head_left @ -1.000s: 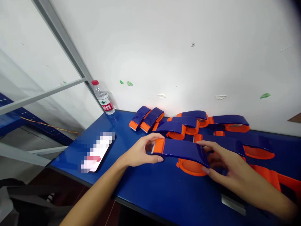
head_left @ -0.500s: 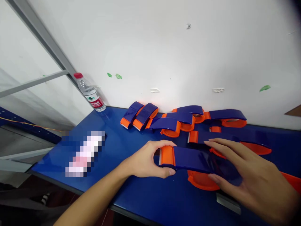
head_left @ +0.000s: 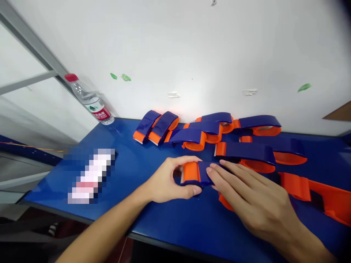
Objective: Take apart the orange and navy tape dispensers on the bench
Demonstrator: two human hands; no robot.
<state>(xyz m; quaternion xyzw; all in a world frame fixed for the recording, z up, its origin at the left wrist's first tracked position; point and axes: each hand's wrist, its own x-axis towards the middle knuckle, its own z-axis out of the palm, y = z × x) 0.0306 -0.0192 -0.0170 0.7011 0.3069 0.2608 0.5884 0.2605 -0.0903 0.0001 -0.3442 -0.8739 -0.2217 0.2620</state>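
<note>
A blue and orange tape dispenser lies before me, its toothed cutting edge facing left. My left hand grips its orange end, thumb on the near side and fingers on the far side. Across the dispenser's blue top rests my right hand, fingers stretched out and close together; a bit of its thumb shows below them. That hand hides most of the blue body, and only a piece of the orange ring peeks out beneath. Just behind the right hand sits another tape dispenser.
More tape dispensers stand in a cluster along the white wall. An orange part lies at the right. The blue table also holds a red-capped water bottle and a blurred-out flat item at left.
My right hand has slid left along the dispenser, its fingers now closer together and nearer the orange end. My left hand keeps its grip. The view has shifted slightly.
</note>
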